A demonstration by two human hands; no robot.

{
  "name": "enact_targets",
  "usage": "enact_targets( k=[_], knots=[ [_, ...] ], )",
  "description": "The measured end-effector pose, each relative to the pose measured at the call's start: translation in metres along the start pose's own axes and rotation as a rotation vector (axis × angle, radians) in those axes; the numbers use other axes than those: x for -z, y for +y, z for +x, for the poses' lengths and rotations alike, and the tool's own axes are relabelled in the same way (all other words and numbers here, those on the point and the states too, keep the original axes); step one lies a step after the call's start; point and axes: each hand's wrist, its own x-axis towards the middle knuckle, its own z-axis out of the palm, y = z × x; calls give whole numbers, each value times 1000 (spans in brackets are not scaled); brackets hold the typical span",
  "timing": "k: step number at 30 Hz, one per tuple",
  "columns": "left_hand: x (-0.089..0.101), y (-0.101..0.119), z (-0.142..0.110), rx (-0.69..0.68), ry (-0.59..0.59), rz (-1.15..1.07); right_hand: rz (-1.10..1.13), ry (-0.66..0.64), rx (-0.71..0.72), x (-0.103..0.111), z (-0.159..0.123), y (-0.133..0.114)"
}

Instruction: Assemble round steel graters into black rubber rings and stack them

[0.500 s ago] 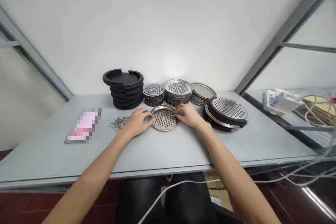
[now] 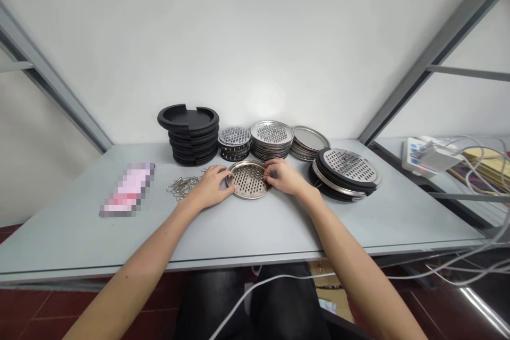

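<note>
1. Hands, two, bare, set opposite each other at a round perforated dish (image 2: 250,179); the paired placement seems meant to keep it from sliding.
2. Left hand (image 2: 209,188): lightly grasping the dish's left rim, thumb over the edge, fingers curved behind, apparently as a brace.
3. Right hand (image 2: 285,176): pinching the right rim, thumb and fingertips close together; whether anything small sits between the tips, I cannot tell.
4. Dish: metal, flat on the grey bench (image 2: 255,231), in front of the stacks, probably central for equal reach.
5. Wire clips (image 2: 183,186): loose heap just left of the left hand, perhaps for easy picking.
6. Rear row, left to right: notched black rings (image 2: 193,149), small perforated discs (image 2: 234,142), larger perforated plates (image 2: 271,133), plain metal plates (image 2: 308,139); seemingly sorted by kind.
7. Mixed pile (image 2: 346,172): black rings and metal pieces together, right of the right hand, apart from the dish.
8. Pink flat item (image 2: 126,191): far left, blurred out, well clear of both hands.
</note>
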Motion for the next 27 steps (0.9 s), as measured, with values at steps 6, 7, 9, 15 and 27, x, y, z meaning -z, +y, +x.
enact_targets(
  k=[6, 7, 9, 15, 27],
  knots=[
    [-2, -2, -1, -3, -4, -9, -20, 28, 44, 1, 2, -3],
    [-2, -2, 0, -3, -3, -12, -20, 29, 52, 2, 2, -4],
    [-2, -2, 0, -1, 1, -12, -12, 24, 64, 2, 2, -5],
    [-2, -1, 0, 6, -7, -16, 1, 12, 65, 3, 2, -4],
    [-2, 0, -1, -12, -11, -12, -54, -36, 42, 1, 2, -10]
  ],
)
